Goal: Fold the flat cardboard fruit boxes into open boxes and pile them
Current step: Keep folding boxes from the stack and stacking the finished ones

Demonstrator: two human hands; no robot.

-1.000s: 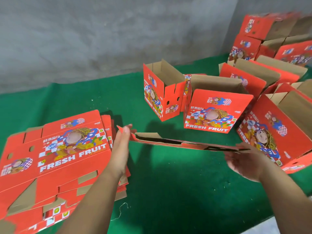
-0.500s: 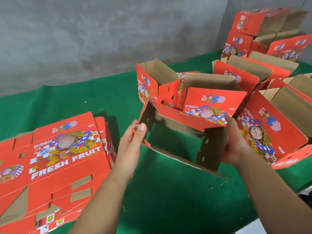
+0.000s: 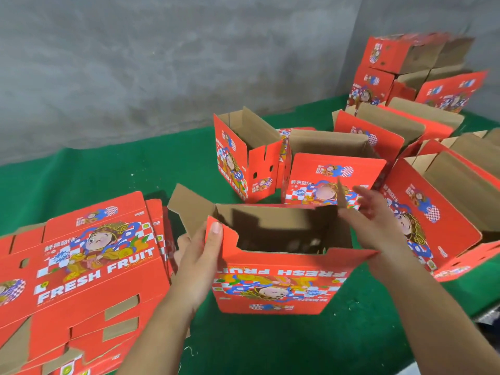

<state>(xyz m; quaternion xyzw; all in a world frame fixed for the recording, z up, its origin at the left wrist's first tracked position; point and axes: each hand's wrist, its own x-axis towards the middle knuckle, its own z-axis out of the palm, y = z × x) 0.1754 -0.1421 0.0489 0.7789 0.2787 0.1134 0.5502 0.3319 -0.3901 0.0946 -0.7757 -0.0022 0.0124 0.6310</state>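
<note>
Change: within the last second the flat blank held edge-on between both hands has been opened into a rectangular sleeve and stood on the green tabletop (image 3: pixel 270 353), print upside down toward the viewer.
Meaning: the sleeve is judged squared; the flaps facing up, probably the base, are not yet folded in.
Box in hand (image 3: pixel 276 282): near centre, open at the top, nothing seen inside but shadow.
Left hand (image 3: pixel 197 266): the box's near-left corner flap is pinched, thumb on the red face.
Right hand (image 3: pixel 378 226): its fingers (image 3: pixel 351 216) lie fairly straight against the right-hand flap; a closed grip cannot be told.
Flat stack (image 3: pixel 81 266): blanks piled at the near left.
Finished boxes (image 3: pixel 332 180): open boxes standing beyond, those facing the viewer empty; more are piled at the far right (image 3: pixel 405 55).
</note>
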